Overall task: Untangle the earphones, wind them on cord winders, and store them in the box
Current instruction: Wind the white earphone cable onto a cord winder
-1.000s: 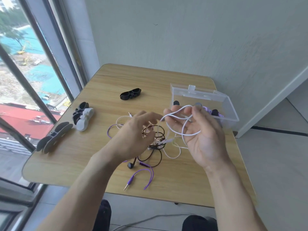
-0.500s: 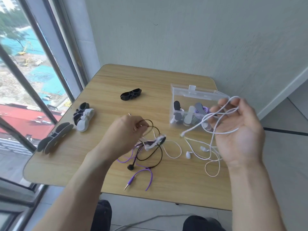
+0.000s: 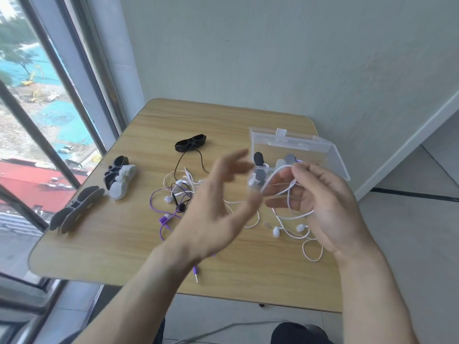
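I hold the white earphones [image 3: 285,192] looped in my right hand [image 3: 320,204], fingers curled round the cord, at 3 o'clock before the box [image 3: 323,147]. My left hand [image 3: 218,209] is spread, blurred, holding nothing. Best to gather even loops before picking a winder [image 3: 121,180]. Half a second ago, the left hand pinched the tangle [image 3: 178,194] on the tabletop [image 3: 124,239].

Bare table [image 3: 231,120] behind the tangled earphones [image 3: 178,194]; box [image 3: 298,155] right.

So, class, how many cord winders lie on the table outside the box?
4: a black one far centre, a dark one touching a white one at left, a grey one at the near-left edge. Some may be hidden.
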`<state>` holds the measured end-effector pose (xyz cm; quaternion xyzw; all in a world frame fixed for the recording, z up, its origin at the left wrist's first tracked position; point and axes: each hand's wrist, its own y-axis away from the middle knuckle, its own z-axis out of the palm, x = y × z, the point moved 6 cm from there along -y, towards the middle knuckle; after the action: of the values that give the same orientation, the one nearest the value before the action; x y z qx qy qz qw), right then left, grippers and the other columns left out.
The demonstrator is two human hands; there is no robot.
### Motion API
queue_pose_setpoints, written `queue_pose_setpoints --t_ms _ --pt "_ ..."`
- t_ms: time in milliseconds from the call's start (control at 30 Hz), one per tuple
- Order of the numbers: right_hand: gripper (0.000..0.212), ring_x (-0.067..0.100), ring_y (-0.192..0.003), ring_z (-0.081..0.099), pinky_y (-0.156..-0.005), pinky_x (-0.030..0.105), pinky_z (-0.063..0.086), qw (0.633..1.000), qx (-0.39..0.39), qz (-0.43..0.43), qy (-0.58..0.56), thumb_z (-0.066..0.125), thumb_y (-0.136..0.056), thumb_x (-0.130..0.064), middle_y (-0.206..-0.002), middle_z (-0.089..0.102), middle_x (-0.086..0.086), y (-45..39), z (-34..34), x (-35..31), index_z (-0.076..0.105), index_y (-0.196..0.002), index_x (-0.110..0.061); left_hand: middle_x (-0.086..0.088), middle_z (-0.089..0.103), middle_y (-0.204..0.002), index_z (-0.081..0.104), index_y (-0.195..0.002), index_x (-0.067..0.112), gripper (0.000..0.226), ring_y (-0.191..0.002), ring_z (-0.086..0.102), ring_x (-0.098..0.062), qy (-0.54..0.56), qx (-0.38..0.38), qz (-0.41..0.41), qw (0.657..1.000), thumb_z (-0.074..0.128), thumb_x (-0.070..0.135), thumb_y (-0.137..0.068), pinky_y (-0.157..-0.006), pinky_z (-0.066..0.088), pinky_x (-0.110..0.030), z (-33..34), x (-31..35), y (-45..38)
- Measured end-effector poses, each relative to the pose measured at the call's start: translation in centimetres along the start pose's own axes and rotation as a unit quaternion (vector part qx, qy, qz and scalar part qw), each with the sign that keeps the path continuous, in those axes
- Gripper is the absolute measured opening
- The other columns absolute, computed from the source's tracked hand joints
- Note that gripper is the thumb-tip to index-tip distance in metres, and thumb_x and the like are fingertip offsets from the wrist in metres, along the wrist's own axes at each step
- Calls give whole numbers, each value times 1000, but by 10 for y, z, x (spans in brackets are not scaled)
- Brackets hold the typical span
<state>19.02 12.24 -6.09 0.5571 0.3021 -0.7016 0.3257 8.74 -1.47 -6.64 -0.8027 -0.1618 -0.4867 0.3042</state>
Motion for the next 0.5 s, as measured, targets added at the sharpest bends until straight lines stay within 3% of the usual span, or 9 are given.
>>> queue_pose_setpoints --t_ms 33,100,167,233,333,400,500 --pt "27 35 -81 71 -66 44 58 1000 -8 -4 -13 50 -96 -18 -88 71 20 0 2 0 65 -88 3 7 69 -109 50 -135 21 48 -111 64 -11 40 -61 -27 997 64 31 -89 -95 48 -29 13 -3 0" --pt "25 32 -79 68 -63 40 54 999 -3 -18 -27 51 -95 -19 -89 70 18 -1 1 -2 68 -86 -4 1 71 -82 63 -115 20 23 -80 68 -4 35 -106 -49 993 60 31 -96 -75 50 -24 24 -8 -1" --pt "26 25 -68 59 -57 33 46 999 36 -38 -12 52 -99 -18 -84 68 13 -2 -9 -3 70 -83 -10 -2 63 -61 68 -94 16 24 -54 53 -5 23 -119 -73 990 52 32 -101 -59 43 -24 24 -16 -4" --pt "31 19 -58 45 -52 27 38 993 101 -49 25 54 -100 -19 -71 60 6 -3 -27 -4 72 -76 -15 -2 47 -53 65 -82 13 37 -49 42 -13 80 -142 -124 979 46 36 -104 -56 45 -30 22 -20 -5" --pt "31 18 -56 32 -55 28 31 976 147 -58 152 60 -99 -22 -57 39 -1 -2 -42 -8 74 -73 -14 2 29 -57 58 -75 9 43 -47 31 -13 162 -143 -215 952 37 30 -107 -53 39 -25 13 -27 -5" --pt "28 17 -56 33 -56 24 35 964 142 -64 215 64 -97 -23 -54 35 -2 0 -41 -11 75 -73 -13 2 26 -57 54 -73 10 41 -45 26 -12 146 -177 -264 937 38 27 -107 -49 31 -23 10 -33 -3" --pt "25 15 -55 44 -51 18 38 953 123 -72 269 65 -96 -21 -52 44 0 1 -35 -11 74 -74 -12 5 28 -52 52 -72 12 40 -44 20 -11 104 -252 -311 910 42 28 -106 -42 21 -19 8 -45 7"
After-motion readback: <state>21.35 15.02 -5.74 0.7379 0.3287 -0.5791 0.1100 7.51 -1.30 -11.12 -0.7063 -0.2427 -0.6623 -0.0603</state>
